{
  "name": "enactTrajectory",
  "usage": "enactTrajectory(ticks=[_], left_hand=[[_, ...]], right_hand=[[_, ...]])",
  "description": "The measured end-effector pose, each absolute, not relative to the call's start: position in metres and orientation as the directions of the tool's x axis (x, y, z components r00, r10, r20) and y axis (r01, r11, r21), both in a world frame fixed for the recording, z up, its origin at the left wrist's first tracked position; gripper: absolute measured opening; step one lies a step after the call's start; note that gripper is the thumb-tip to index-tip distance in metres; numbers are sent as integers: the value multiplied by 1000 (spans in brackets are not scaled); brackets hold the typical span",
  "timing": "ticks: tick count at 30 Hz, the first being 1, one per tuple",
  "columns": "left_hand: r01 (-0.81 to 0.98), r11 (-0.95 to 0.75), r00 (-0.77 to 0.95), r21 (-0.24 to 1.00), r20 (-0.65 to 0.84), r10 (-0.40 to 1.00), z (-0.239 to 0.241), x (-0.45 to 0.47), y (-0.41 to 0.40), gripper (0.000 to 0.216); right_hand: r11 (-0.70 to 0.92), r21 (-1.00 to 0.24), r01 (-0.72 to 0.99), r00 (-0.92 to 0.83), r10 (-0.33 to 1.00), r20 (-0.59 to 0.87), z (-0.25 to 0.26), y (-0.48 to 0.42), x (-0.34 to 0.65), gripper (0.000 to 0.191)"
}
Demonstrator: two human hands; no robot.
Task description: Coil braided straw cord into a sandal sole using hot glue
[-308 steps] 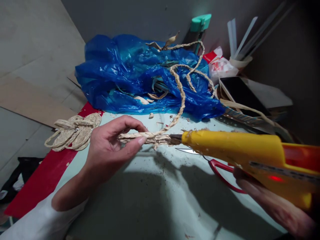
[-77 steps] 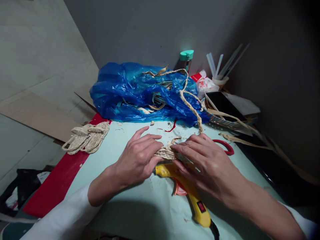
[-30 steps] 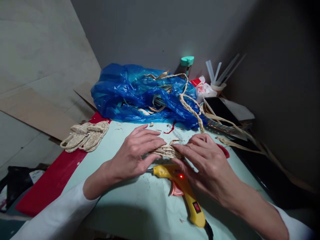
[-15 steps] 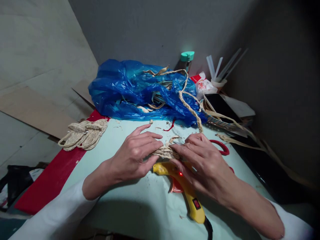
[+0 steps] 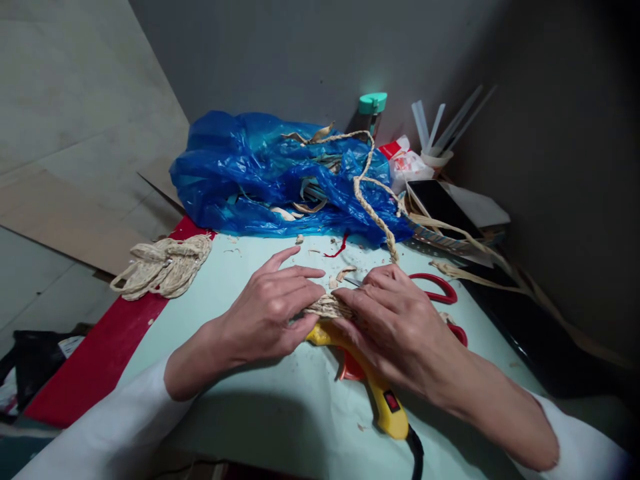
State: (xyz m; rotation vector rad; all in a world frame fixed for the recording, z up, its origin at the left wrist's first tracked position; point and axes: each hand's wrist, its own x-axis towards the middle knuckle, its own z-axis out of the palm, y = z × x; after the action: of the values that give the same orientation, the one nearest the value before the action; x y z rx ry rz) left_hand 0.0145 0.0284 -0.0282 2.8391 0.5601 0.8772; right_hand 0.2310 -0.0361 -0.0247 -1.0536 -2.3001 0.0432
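A small bundle of braided straw cord (image 5: 327, 306) lies between my two hands, just above the table. My left hand (image 5: 273, 303) pinches its left end between thumb and fingers, with the index finger stretched away. On the other end, my right hand (image 5: 395, 313) grips the cord with thumb and fingertips, hiding that part. Below the hands rests a yellow glue gun (image 5: 373, 387) with an orange trigger, its front partly covered. Red-handled scissors (image 5: 440, 288) lie under and beside my right hand, their blades mostly hidden.
A blue plastic bag (image 5: 240, 173) with straw strips stands at the back. A coiled cord bundle (image 5: 167, 267) sits on the red strip (image 5: 100, 353) at left. At right are a phone (image 5: 443, 210), a cup of glue sticks (image 5: 437, 159) and a green-capped bottle (image 5: 373, 103).
My right hand has moved slightly left along the cord, and more of the scissors shows behind it. The red light on the glue gun is no longer visible. The view has shifted a little.
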Motion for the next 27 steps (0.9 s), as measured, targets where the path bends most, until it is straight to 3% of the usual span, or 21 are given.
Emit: enactTrajectory(ticks=[27], left_hand=[[260,-926,779,275,508,369,-29,14,24,14]], right_hand=[[715,-168,679,-550,646,529,-23,-35,223,14]])
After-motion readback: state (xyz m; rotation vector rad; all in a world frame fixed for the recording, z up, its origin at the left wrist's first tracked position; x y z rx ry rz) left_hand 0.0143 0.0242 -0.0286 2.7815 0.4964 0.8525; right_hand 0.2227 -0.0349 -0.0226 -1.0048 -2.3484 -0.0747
